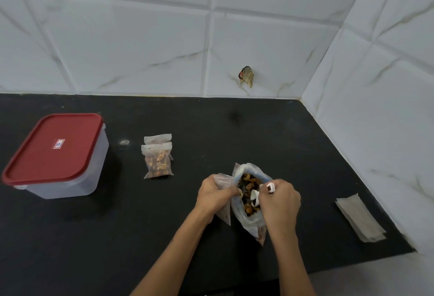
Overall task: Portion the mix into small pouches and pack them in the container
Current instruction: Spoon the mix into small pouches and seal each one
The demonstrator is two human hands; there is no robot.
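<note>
A large clear bag of nut and dried-fruit mix (249, 184) stands open on the black counter. My left hand (212, 193) holds a small clear pouch (225, 211) against the bag's left side, fingers at the bag's mouth. My right hand (279, 198) grips a white scoop (254, 198) dipped into the mix. Two filled, sealed pouches (157, 157) lie overlapped on the counter to the left. The clear container with a red lid (56, 145) sits closed at the far left.
A stack of flat empty pouches (360, 217) lies at the right, near the tiled side wall. White tiled walls close the counter at the back and right. A small scrap (246, 76) sticks to the back wall. The black counter (94, 237) stretches left and forward.
</note>
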